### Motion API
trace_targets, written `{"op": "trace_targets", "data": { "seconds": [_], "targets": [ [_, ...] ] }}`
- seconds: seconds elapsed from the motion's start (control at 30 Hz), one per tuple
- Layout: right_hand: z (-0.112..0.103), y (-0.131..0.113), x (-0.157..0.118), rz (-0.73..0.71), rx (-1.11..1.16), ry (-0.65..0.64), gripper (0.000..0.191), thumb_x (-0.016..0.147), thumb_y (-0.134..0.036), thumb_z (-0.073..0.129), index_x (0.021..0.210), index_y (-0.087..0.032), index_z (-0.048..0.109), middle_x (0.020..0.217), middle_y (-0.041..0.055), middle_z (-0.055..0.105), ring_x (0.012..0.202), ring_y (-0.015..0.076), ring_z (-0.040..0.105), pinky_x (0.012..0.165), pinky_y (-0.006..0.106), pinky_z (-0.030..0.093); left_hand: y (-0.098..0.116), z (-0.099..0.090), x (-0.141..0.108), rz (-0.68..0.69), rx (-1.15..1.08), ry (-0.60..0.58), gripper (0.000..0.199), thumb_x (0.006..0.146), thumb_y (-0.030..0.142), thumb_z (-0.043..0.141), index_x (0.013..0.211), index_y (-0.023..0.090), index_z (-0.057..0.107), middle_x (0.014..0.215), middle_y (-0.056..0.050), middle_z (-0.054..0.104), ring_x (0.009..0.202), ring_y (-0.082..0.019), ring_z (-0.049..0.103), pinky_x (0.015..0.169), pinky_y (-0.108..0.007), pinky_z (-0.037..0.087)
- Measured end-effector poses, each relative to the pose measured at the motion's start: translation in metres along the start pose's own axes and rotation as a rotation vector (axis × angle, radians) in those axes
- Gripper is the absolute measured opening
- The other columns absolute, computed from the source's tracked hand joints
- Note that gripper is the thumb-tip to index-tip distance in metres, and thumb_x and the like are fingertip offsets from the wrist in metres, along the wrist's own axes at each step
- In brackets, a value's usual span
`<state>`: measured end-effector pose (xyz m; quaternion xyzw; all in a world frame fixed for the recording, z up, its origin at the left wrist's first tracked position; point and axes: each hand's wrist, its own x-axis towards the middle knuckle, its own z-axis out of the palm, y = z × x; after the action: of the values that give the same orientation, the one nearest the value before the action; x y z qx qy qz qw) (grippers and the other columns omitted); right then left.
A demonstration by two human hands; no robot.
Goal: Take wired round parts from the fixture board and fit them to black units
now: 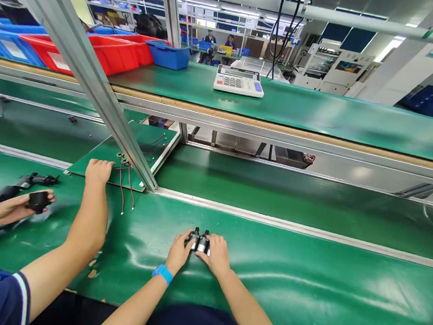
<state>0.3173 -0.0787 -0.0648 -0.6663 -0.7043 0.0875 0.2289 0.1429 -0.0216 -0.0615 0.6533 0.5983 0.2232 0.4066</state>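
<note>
Two small black cylindrical parts, each with a narrow stub at the far end and a white label, lie side by side on the green bench mat (pixel 265 298). My left hand (pixel 179 253), with a blue band at its wrist, has its thumb and fingers closed around the left black part (pixel 194 237). On the other side, my right hand (pixel 217 254) grips the right black part (pixel 203 243), thumb at its near end. The two parts almost touch each other. What exactly they are I cannot make out.
At left, a co-worker's hand (pixel 100 171) reaches to wires on a green board (pixel 87 164); the other holds a black piece (pixel 38 201). Black tool-like items (pixel 25 182) lie nearby. A metal post (pixel 94 81) rises before a shelf with a calculator (pixel 239 81) and red bins (pixel 112 55).
</note>
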Motion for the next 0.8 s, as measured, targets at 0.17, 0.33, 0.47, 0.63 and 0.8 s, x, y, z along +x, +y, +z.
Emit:
{"op": "trace_targets", "data": {
  "seconds": [0.17,0.33,0.47,0.63,0.8],
  "targets": [
    [0.008,0.000,0.002,-0.090,-0.025,0.044,0.083,0.075,-0.064,0.068,0.141,-0.020,0.045,0.131,0.0165,0.054,0.117,0.0323,0.048,0.099,0.051,0.043,-0.006,-0.006,-0.002,-0.039,-0.068,-0.001,0.043,0.085,0.032,0.053,0.122,0.013,0.063,0.106,-0.012,0.070,0.089,-0.020,0.069,0.091,-0.035,0.052],
    [0.011,-0.006,0.013,-0.130,-0.084,-0.050,0.076,0.074,-0.062,0.070,0.138,-0.027,0.050,0.120,0.0129,0.058,0.103,0.0280,0.053,0.091,0.044,0.047,-0.006,-0.008,-0.004,-0.091,-0.137,0.005,0.043,0.083,0.032,0.054,0.121,0.014,0.063,0.108,-0.013,0.069,0.088,-0.020,0.069,0.092,-0.037,0.052],
    [0.010,-0.011,0.023,-0.115,-0.091,-0.076,0.071,0.074,-0.061,0.070,0.134,-0.025,0.053,0.113,0.0129,0.059,0.098,0.0273,0.053,0.087,0.043,0.048,-0.007,-0.012,-0.002,-0.141,-0.233,-0.008,0.045,0.080,0.035,0.060,0.120,0.014,0.064,0.110,-0.013,0.069,0.092,-0.022,0.069,0.097,-0.040,0.050],
    [-0.001,-0.016,0.023,-0.016,-0.039,-0.093,0.062,0.077,-0.054,0.071,0.128,-0.022,0.056,0.108,0.0120,0.056,0.098,0.0276,0.052,0.087,0.043,0.048,-0.007,-0.004,-0.017,-0.242,-0.418,-0.139,0.067,0.082,0.060,0.057,0.131,0.014,0.054,0.113,-0.015,0.071,0.102,-0.025,0.069,0.093,-0.040,0.052],
    [-0.026,-0.021,0.014,0.158,0.071,-0.022,0.055,0.083,-0.053,0.065,0.130,-0.026,0.055,0.109,0.0099,0.053,0.100,0.0259,0.051,0.090,0.043,0.047,0.025,0.023,-0.050,-0.338,-0.870,-0.512,0.064,0.086,0.069,0.048,0.126,0.020,0.057,0.125,-0.016,0.067,0.114,-0.025,0.065,0.104,-0.042,0.046]
  ]
}}
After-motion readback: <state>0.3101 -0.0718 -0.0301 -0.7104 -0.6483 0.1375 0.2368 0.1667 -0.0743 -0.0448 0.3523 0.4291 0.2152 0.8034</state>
